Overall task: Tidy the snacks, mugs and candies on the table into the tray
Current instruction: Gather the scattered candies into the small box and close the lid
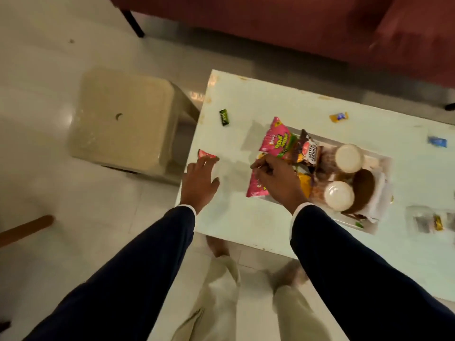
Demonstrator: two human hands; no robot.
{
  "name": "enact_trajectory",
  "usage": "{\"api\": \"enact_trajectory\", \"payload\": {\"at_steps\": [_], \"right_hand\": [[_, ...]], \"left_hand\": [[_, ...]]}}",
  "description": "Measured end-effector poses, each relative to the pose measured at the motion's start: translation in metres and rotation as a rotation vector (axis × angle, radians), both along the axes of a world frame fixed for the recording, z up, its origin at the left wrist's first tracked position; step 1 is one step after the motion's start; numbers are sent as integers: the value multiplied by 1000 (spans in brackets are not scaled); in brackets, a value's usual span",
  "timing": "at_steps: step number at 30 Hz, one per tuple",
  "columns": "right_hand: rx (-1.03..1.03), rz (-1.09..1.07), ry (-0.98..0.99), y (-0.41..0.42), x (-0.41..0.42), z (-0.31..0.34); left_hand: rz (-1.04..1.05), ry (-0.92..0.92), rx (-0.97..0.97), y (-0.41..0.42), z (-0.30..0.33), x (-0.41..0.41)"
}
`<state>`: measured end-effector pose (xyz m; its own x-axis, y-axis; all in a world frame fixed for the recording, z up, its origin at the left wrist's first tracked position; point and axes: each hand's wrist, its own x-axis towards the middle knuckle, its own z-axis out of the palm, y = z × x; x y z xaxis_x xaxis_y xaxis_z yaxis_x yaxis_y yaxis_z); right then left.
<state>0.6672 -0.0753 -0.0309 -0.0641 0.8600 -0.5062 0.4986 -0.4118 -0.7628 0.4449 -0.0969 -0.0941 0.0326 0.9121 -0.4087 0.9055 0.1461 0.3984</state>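
Tray on white table, crammed: two pink snack bags, a brown pack reading "SALTED PEANUTS", two mugs seen from above. Loose candies on the table: red, green, yellow, blue. Left hand flat, fingers straight, tips touching the red candy. Right hand over tray's near end, fingers curled; cannot tell if holding anything.

Pale mint-white rectangular table. Pink plastic snack packet with green-yellow lettering. Small green wrapped candy; red wrapped candy; blue wrapped candy. Navy sleeves.
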Motion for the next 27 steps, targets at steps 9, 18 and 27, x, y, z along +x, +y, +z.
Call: {"api": "enact_trajectory", "payload": {"at_steps": [9,18,27], "right_hand": [[-138,93,-89,40,-48,-51],[70,148,-329,121,-82,-79],[210,323,-531,169,-115,-126]], "left_hand": [[-96,177,174,43,-55,-23],[677,-637,-139,10,-42,-24],[989,-943,-171,-33,-40,-36]]}}
